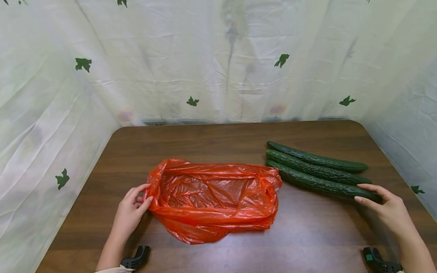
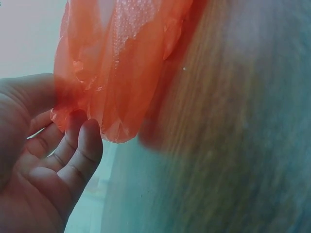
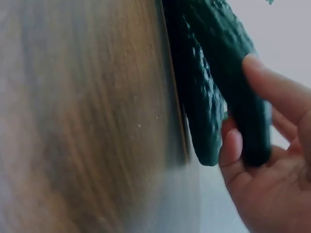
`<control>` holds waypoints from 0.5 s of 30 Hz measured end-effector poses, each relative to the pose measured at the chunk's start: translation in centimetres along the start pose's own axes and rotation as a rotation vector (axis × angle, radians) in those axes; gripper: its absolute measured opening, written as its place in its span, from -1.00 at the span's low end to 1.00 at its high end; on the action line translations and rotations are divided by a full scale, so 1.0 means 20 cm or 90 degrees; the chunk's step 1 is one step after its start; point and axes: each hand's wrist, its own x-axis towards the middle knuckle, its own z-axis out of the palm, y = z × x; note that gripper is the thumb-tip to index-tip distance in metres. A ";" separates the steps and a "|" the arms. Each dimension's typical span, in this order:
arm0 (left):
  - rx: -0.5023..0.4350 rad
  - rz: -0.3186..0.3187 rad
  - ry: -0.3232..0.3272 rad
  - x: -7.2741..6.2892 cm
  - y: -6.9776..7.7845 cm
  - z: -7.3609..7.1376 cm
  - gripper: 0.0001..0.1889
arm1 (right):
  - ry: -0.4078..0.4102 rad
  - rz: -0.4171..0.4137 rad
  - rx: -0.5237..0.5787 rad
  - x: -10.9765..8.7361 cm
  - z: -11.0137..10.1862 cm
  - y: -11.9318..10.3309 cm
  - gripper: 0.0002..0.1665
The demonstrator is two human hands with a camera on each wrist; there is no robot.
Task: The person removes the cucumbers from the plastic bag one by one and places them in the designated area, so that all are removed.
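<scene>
A red plastic bag (image 1: 211, 216) lies with its mouth spread wide on the wooden table. My left hand (image 1: 131, 210) pinches the bag's left edge between thumb and fingers, and in the left wrist view the thin film (image 2: 121, 73) hangs from that hold. Three dark green cucumbers lie side by side to the right of the bag. Around the right end of the nearest cucumber (image 1: 317, 182) my right hand (image 1: 392, 208) has its thumb and fingers. The right wrist view shows this cucumber (image 3: 233, 63) raised at that end, above its neighbour (image 3: 201, 111).
The middle cucumber (image 1: 314, 168) and the farthest cucumber (image 1: 324, 159) rest on the table (image 1: 191, 142). The left tips of the cucumbers come close to the bag's right side. A pale curtain (image 1: 205, 57) with green leaf shapes stands behind and beside the table.
</scene>
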 end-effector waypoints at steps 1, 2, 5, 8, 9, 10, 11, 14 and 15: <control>0.001 -0.001 0.000 0.00 0.00 0.00 -0.60 | -0.002 0.002 -0.004 0.00 0.00 0.00 -0.37; 0.003 -0.003 -0.001 0.00 0.00 0.00 -0.60 | -0.002 0.002 -0.005 0.01 0.00 0.00 -0.37; 0.009 -0.008 -0.006 -0.01 0.00 0.00 -0.59 | -0.007 0.002 -0.004 0.01 0.01 -0.01 -0.37; 0.015 -0.013 -0.012 -0.01 -0.01 0.00 -0.58 | -0.010 -0.005 -0.013 0.02 0.02 -0.01 -0.37; 0.015 -0.013 -0.013 -0.01 -0.01 0.00 -0.58 | -0.013 -0.007 -0.016 0.02 0.02 -0.01 -0.37; 0.014 -0.013 -0.013 -0.01 -0.01 0.00 -0.58 | -0.011 -0.010 -0.023 0.02 0.03 -0.01 -0.37; 0.013 -0.013 -0.012 -0.01 0.00 0.00 -0.58 | -0.008 -0.013 -0.033 0.03 0.03 -0.01 -0.37; 0.013 -0.010 -0.007 -0.01 -0.01 -0.01 -0.59 | -0.008 -0.023 -0.046 0.03 0.05 -0.02 -0.37; 0.012 -0.008 -0.004 -0.01 -0.01 -0.01 -0.60 | -0.007 -0.021 -0.049 0.03 0.05 -0.02 -0.38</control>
